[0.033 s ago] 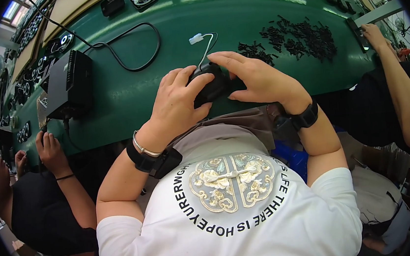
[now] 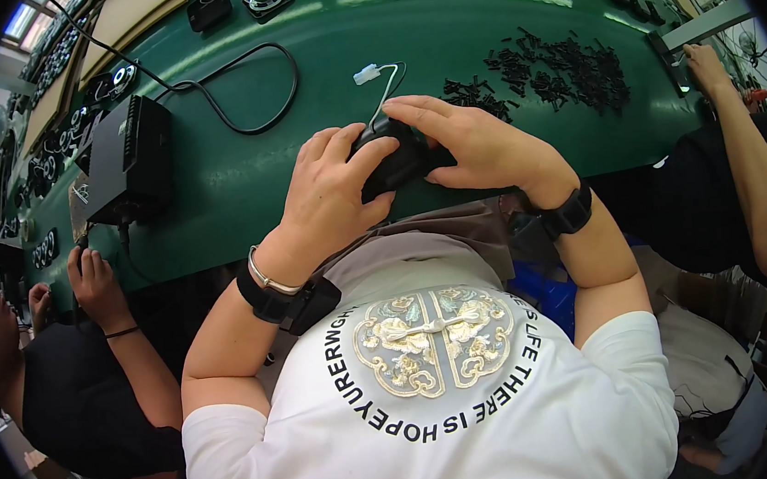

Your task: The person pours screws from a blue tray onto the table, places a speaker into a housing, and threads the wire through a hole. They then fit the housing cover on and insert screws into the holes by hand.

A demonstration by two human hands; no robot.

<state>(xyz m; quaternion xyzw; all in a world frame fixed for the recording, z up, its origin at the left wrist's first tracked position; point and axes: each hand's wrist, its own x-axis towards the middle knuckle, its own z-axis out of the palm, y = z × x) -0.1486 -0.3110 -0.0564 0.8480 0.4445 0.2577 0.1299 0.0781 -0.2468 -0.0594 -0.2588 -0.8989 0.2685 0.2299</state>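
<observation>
Both hands gripped small black fan (image 2: 399, 159) at green bench (image 2: 239, 175) edge | left hand (image 2: 329, 199), right hand (image 2: 476, 143) | white-plug lead (image 2: 368, 75) loose beyond fan | assembly judged mid-way, plug unconnected.

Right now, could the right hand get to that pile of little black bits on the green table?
Probably yes. The right hand is busy holding the black part together with the left hand, but the pile of small black pieces lies just beyond it on the green table, with nothing between.
</observation>
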